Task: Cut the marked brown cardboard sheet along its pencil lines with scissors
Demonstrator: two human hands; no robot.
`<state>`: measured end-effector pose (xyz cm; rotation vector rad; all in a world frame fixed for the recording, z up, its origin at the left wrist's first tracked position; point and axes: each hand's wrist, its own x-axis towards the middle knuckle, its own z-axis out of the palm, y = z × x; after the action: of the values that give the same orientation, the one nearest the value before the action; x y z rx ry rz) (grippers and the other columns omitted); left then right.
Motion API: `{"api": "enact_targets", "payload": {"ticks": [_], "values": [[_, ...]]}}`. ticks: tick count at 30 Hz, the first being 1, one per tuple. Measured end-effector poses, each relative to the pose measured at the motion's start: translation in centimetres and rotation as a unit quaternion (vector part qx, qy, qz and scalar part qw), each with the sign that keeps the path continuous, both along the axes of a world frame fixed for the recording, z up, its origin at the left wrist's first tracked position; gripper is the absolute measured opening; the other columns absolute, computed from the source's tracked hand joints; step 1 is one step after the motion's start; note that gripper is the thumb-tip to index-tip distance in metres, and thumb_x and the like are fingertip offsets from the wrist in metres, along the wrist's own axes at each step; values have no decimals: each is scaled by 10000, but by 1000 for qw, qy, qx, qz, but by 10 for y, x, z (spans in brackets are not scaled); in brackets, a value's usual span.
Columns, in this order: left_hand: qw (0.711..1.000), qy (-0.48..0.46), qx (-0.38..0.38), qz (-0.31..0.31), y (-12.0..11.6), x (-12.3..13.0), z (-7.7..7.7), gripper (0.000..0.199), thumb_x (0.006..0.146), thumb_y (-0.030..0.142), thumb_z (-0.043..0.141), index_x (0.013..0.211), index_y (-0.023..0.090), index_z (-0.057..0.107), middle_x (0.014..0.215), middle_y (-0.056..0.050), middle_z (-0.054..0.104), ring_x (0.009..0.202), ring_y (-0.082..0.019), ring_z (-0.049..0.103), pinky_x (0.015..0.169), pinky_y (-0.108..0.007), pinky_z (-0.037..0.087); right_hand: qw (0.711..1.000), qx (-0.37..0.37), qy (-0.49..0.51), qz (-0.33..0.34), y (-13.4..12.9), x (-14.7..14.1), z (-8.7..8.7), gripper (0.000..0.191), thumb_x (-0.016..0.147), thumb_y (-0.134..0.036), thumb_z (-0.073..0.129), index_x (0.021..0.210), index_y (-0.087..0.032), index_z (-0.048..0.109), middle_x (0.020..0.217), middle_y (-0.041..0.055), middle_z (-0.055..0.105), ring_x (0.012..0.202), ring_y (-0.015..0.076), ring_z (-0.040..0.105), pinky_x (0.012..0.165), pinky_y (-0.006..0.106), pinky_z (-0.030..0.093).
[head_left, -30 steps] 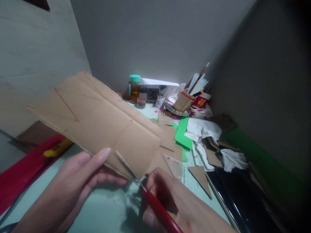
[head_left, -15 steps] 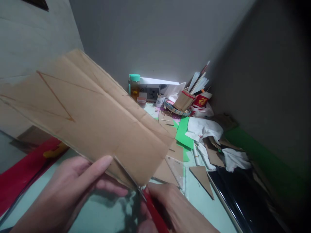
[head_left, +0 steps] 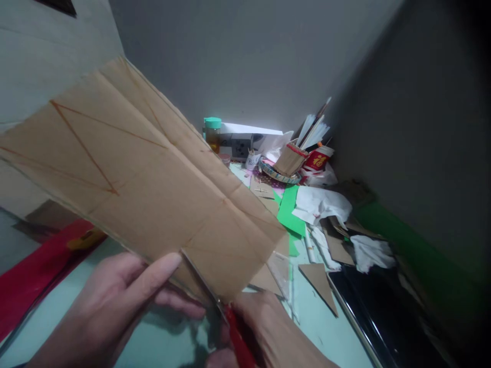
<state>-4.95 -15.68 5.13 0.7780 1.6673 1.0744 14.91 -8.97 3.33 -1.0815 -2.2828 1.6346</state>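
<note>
A large creased piece of cardboard [head_left: 153, 179] with brown drawn lines is held up, tilted, above the table. My left hand [head_left: 126, 291] pinches its lower edge, thumb on the face and fingers underneath. In my right hand [head_left: 257, 327] is a pair of scissors [head_left: 238, 332] with red handles. One blade lies across the front of the cardboard near its lower corner, its tip close to my left thumb. The other blade is hidden behind the sheet.
A cut cardboard triangle [head_left: 319, 287] lies right of my hands, beside a shiny black object [head_left: 383, 312]. Farther back are green paper [head_left: 290, 212], crumpled white tissue [head_left: 322, 203], a cardboard pen holder [head_left: 289, 159] and a teal-capped bottle [head_left: 212, 134]. Something red [head_left: 38, 271] sits at left.
The cardboard has swung slightly, its far edge rising and its right corner shifting right. The scissor handles have moved a little to the left with my right hand.
</note>
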Motion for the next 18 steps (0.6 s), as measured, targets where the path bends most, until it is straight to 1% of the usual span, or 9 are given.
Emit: {"api": "enact_targets", "payload": {"ticks": [1, 3, 5, 7, 9, 11, 14, 16, 18], "values": [[1000, -3, 1, 8, 0, 0, -1, 391, 746, 649, 795, 599, 287, 789, 670, -123, 778, 655, -317, 785, 555, -245, 609, 1000, -3, 14, -1, 1, -1, -2, 306, 735, -475, 792, 747, -210, 639, 678, -19, 561, 569, 134, 476, 554, 275, 380], [1000, -10, -7, 16, -1, -1, -5, 408, 743, 669, 787, 607, 285, 794, 674, -126, 780, 652, -329, 783, 556, -271, 618, 997, -20, 68, -7, 1, -3, -8, 347, 693, -423, 813, 655, -218, 535, 616, -53, 470, 544, 106, 377, 555, 260, 376], [1000, -22, -6, 14, -1, -2, -8, 426, 742, 682, 786, 670, 264, 821, 727, -136, 796, 690, -352, 788, 599, -313, 641, 994, -41, 100, -13, 0, -5, -15, 294, 676, -357, 793, 655, -219, 534, 597, -63, 426, 543, 100, 321, 539, 247, 358], [999, -36, 6, 15, -1, -1, -10, 451, 728, 683, 801, 726, 233, 837, 760, -148, 802, 714, -369, 789, 624, -341, 653, 996, -22, 84, -2, -2, -6, -21, 199, 701, -352, 738, 732, -209, 603, 612, -45, 448, 545, 109, 329, 513, 253, 312], [998, -56, 7, 28, -1, 1, -10, 447, 708, 676, 821, 678, 230, 819, 719, -151, 791, 661, -364, 780, 580, -344, 644, 998, 11, 60, -2, -3, -8, -25, 209, 736, -394, 670, 798, -201, 620, 632, -24, 468, 546, 119, 341, 499, 267, 270], [996, -82, 3, 38, -1, 3, -9, 411, 697, 633, 843, 625, 232, 794, 666, -158, 772, 602, -357, 766, 528, -338, 626, 998, 27, 60, -7, -4, -9, -26, 253, 750, -448, 641, 751, -207, 562, 624, -20, 450, 543, 121, 342, 495, 275, 261], [989, -136, 13, 62, 1, 5, -5, 302, 756, 511, 822, 669, 222, 806, 635, -160, 760, 543, -327, 743, 488, -327, 610, 998, 19, 58, -9, -1, -8, -22, 356, 752, -475, 669, 640, -230, 438, 583, -42, 392, 541, 115, 343, 494, 272, 269], [984, -160, 35, 67, 2, 6, -2, 280, 824, 447, 758, 732, 192, 825, 656, -153, 765, 595, -322, 755, 513, -329, 629, 999, 16, 34, -4, 1, -6, -20, 380, 781, -462, 672, 624, -231, 414, 584, -52, 372, 550, 113, 358, 498, 265, 276], [979, -174, 68, 76, 3, 5, -1, 287, 832, 433, 770, 689, 187, 810, 633, -103, 751, 589, -276, 741, 585, -314, 655, 1000, 6, 13, -1, -1, -4, -21, 370, 830, -452, 665, 639, -225, 444, 593, -57, 368, 550, 109, 381, 491, 257, 273]]}}
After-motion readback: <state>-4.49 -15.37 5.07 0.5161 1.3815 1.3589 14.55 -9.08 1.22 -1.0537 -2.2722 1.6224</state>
